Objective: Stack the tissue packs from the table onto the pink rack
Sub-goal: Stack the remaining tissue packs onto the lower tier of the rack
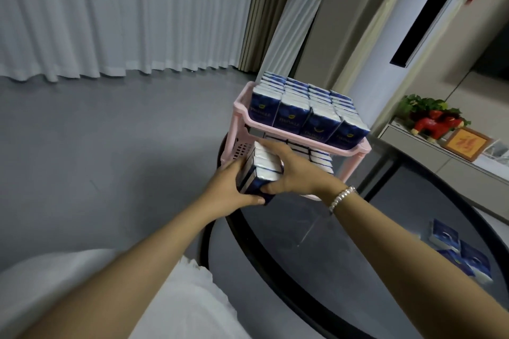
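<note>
A pink two-tier rack stands at the far edge of a round dark glass table. Its top tier is filled with upright blue and white tissue packs. More packs line the lower tier on the right. Both hands grip a bundle of several tissue packs at the front left of the lower tier. My left hand holds its left side and bottom. My right hand, with a bead bracelet on the wrist, covers its right side and top.
A few loose tissue packs lie at the table's right edge. A low cabinet to the right carries a red figurine, a plant and a framed picture. White curtains hang behind over grey floor.
</note>
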A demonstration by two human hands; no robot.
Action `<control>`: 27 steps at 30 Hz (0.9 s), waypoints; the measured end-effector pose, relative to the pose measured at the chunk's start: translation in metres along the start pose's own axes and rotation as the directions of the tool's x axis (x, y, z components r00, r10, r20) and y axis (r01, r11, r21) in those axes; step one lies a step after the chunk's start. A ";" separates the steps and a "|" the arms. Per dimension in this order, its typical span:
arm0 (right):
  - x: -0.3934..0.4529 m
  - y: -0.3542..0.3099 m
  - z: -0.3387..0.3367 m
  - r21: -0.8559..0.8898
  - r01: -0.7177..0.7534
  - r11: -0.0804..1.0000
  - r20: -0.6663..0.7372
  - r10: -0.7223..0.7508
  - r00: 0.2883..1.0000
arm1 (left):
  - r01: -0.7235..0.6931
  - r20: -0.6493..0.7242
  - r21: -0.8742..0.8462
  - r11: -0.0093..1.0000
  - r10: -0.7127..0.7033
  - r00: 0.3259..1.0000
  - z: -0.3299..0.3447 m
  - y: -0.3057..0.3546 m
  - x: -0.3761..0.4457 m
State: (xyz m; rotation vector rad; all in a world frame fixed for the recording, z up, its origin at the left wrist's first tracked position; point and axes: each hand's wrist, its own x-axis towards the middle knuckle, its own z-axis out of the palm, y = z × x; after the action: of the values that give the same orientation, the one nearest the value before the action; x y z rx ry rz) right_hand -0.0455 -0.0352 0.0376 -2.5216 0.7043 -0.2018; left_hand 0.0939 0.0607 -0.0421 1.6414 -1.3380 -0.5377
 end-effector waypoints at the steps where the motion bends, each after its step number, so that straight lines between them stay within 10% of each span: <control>1: 0.006 0.000 0.001 0.016 -0.002 1.000 -0.022 0.002 1.000 | 0.034 -0.050 0.003 0.999 -0.034 0.998 -0.003 -0.002 0.001; 14: 0.065 0.014 0.022 -0.036 -0.022 0.999 -0.224 0.014 0.975 | 0.133 -0.063 -0.256 0.957 -0.154 0.986 -0.008 -0.038 0.039; 27: 0.115 0.020 0.015 0.027 -0.297 0.954 -0.088 0.299 0.950 | 0.137 -0.290 -0.289 0.947 -0.224 0.930 0.005 -0.048 0.054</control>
State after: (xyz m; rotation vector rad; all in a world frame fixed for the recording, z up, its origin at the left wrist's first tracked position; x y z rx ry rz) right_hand 0.0476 -0.1030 0.0155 -2.3669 1.1047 -0.2144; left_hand 0.1319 0.0084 -0.0745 1.5586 -0.8417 -0.5086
